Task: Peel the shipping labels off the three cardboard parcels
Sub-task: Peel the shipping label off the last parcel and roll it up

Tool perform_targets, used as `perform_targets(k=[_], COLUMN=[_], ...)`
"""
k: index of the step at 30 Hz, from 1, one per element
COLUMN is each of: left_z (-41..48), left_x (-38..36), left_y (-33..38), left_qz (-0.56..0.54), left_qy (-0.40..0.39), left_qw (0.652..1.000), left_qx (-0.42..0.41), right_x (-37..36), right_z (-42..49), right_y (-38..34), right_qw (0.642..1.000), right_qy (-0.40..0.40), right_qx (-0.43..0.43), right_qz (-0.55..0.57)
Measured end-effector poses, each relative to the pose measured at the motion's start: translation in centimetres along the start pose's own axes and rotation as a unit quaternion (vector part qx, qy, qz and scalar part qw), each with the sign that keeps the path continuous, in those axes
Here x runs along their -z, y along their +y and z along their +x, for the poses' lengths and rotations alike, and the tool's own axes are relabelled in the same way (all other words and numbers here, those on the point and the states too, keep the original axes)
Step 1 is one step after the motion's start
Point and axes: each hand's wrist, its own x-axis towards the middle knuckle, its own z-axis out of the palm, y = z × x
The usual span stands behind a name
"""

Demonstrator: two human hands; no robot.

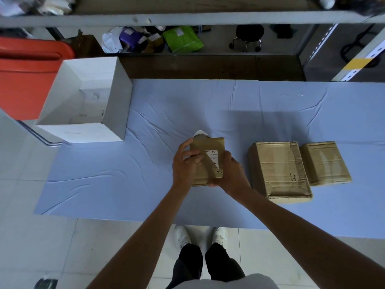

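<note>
L hand pinches label edge on centre parcel; R hand grips its near corner. Risk: fast pull tears label, leaving scraps. 2 other parcels lie right.

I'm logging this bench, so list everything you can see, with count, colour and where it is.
parcels: 3, brown; held parcel mid-cloth, large parcel and small parcel side by side to its right
label: 1, white, on top of the held parcel
cloth: 1, light blue, covers the table
box: 1, white, open, far-left corner of the cloth
bin: 1, red, left of the box
stool: 1, black, on the floor behind the table
bag: 1, green, on the floor at the back
shoes: 2, white, below the near table edge
left hand: pinches the label
right hand: grips the held parcel's near corner
</note>
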Motion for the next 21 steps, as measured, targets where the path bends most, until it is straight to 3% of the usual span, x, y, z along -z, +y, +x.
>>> perform_targets(k=[15,21], left_z=[1.4,2.7], left_x=[0.0,-0.1], left_y=[-0.3,-0.1], left_qz=[0.147,0.12], left_qy=[0.053,-0.026], left_qw=[0.984,0.987], left_qx=[-0.086,-0.104], right_x=[-0.1,-0.1], right_z=[0.2,0.3], right_y=[0.2,0.3], right_qw=[1.0,1.0], right_qy=[-0.004,-0.003], right_qx=[0.003,0.002], right_qz=[0.003,0.003])
